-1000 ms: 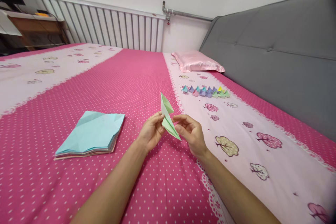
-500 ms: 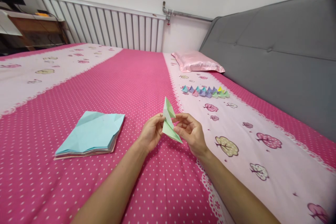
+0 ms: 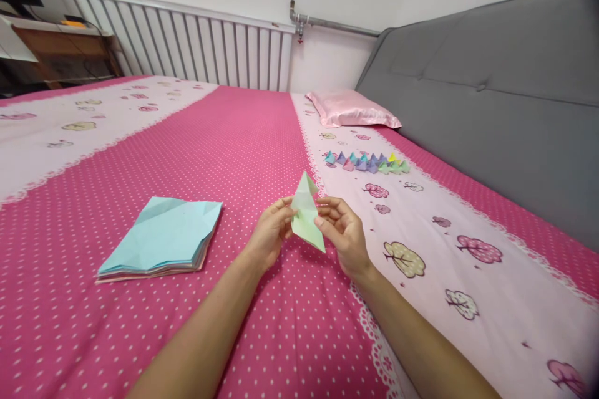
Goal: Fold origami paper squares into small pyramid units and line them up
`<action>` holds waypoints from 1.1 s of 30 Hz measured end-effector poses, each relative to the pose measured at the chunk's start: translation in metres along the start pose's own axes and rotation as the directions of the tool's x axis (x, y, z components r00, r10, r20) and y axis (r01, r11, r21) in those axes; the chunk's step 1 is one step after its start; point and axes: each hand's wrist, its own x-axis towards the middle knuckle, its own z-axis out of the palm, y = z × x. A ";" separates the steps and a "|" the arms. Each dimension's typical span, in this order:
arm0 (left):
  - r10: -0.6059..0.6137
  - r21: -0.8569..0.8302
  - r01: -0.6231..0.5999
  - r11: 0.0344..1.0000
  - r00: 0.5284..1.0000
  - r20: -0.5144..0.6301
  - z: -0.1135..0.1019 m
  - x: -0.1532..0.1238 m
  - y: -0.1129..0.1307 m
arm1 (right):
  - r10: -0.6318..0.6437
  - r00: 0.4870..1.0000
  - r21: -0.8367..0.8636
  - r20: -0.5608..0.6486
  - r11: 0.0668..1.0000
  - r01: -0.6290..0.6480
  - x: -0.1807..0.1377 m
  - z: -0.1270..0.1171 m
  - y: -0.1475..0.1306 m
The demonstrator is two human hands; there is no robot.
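Note:
A light green folded origami paper (image 3: 306, 215) is held up between my two hands, its pointed end upward and its lower edge slanting down to the right. My left hand (image 3: 272, 230) pinches its left edge, thumb in front. On the other side my right hand (image 3: 344, 232) grips the right edge, with the thumb on the front face and the fingers behind. Parts of the fingers are hidden behind the paper. To the left lies a stack of square paper (image 3: 161, 234) with a light blue sheet on top.
Several small folded paper pieces (image 3: 367, 163) in blue, purple, pink, green and yellow stand in rows on the bedspread (image 3: 262, 137). A pink pillow (image 3: 350, 109) lies behind them. The grey headboard (image 3: 486, 93) rises on the right; a white radiator (image 3: 187, 37) is at the back.
The green paper has turned and closed up: the opened folds seen before now show as one flatter, triangular face. My right thumb has shifted onto its front.

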 end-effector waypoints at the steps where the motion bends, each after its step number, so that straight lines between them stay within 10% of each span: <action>1: 0.012 0.016 -0.012 1.000 1.000 0.001 0.000 0.000 -0.001 | -0.002 1.000 0.001 -0.013 1.000 0.002 0.001 0.000 0.001; 12: 0.066 0.357 -0.092 0.929 0.994 0.085 0.007 -0.004 -0.001 | 0.062 0.993 -0.032 -0.099 0.997 -0.066 0.008 -0.008 0.004; 33: -0.288 0.342 0.213 0.915 0.940 0.185 -0.009 -0.004 0.005 | 0.191 0.959 0.213 -0.208 0.966 -0.146 0.015 -0.015 0.008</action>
